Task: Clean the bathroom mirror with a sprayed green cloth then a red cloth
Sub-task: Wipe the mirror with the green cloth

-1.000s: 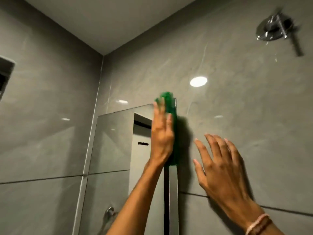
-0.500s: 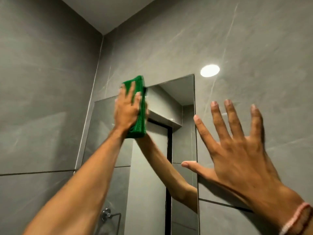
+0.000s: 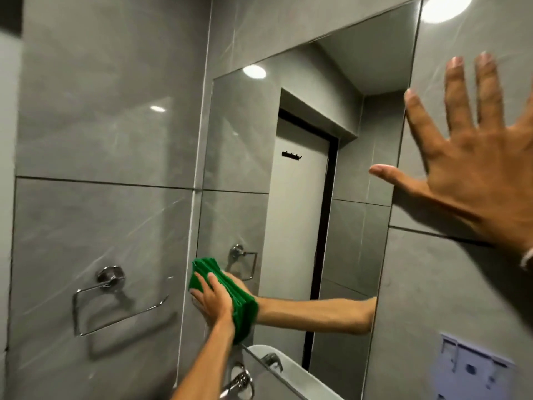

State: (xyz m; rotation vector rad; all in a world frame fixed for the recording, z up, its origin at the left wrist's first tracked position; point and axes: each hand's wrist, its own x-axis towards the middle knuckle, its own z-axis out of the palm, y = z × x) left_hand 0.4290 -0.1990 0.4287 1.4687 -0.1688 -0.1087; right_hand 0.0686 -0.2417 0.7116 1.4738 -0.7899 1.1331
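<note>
A tall frameless mirror (image 3: 294,168) hangs on the grey tiled wall. My left hand (image 3: 215,300) presses a folded green cloth (image 3: 230,293) flat against the mirror's lower left corner, fingers spread over the cloth. The glass reflects the arm and cloth. My right hand (image 3: 473,168) is held open with fingers spread, palm against the grey wall just right of the mirror's edge, thumb overlapping the mirror. No red cloth is in view.
A chrome towel ring (image 3: 112,298) sticks out of the left wall near the cloth. A glass shelf (image 3: 288,370) with chrome brackets runs under the mirror. A pale purple plastic holder (image 3: 473,370) is fixed on the wall at lower right. A round ceiling light reflection (image 3: 444,7) glares top right.
My left hand has swept the green cloth down from the mirror's upper edge to its lower left corner. The view has dropped. My right hand stays spread on the wall.
</note>
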